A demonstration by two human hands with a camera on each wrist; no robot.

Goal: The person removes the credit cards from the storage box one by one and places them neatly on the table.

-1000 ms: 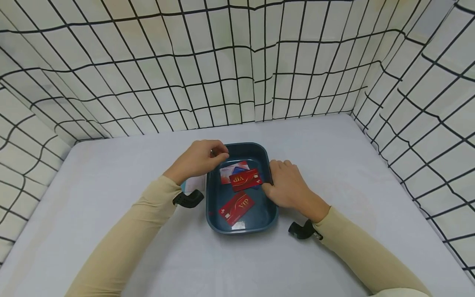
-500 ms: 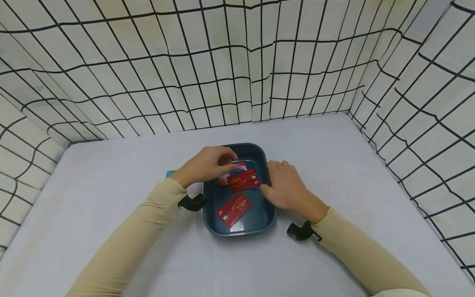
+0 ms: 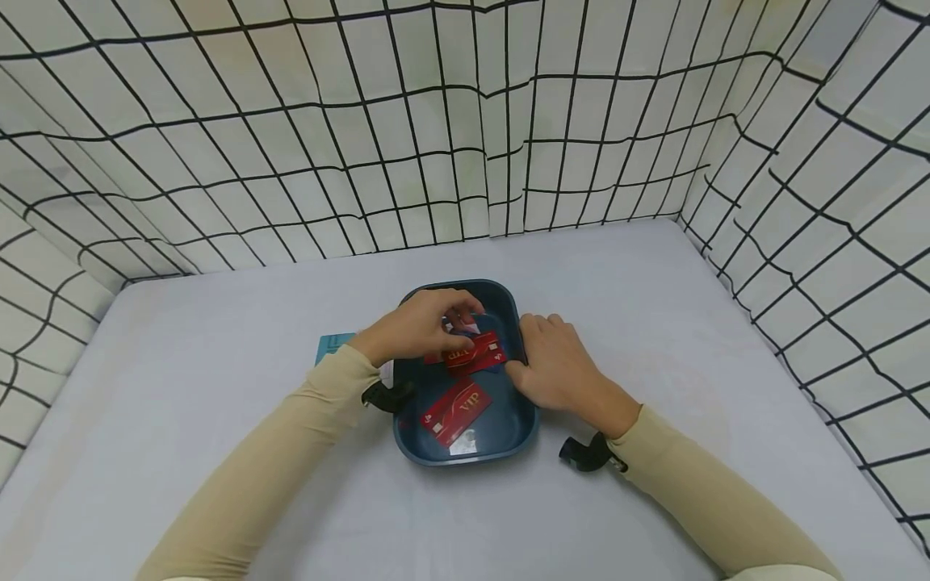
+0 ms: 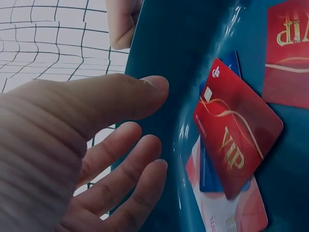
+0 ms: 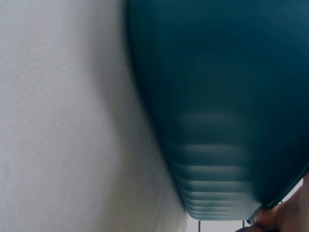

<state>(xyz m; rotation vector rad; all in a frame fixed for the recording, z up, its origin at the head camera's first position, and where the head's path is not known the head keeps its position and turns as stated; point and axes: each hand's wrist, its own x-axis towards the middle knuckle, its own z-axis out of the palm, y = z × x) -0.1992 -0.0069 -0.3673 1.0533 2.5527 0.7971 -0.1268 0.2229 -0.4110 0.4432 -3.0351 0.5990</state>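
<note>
A dark blue-green tray (image 3: 512,420) holds several cards. My left hand (image 3: 424,324) hovers over its left half, fingers spread and loosely bent, with nothing between thumb and fingertips in the left wrist view. Near that hand is a red VIP card (image 4: 236,130), lying over a blue card (image 4: 208,174) and a pink-and-white card (image 4: 241,212). A second red VIP card (image 3: 456,410) rests apart on the tray floor, toward the front. On the right side, my right hand (image 3: 558,363) grips the tray's rim, thumb on the inner side and fingers outside.
Left of the tray, partly behind my left wrist, lie a light-blue item (image 3: 333,344) and a pale flat piece. The table has a white cloth (image 3: 218,347). Black grid netting (image 3: 407,161) over white sheets rises at the back and sides.
My left hand has moved right, from the tray's left rim to over the upper cards, uncovering the light-blue item. The right hand keeps its hold on the rim.
</note>
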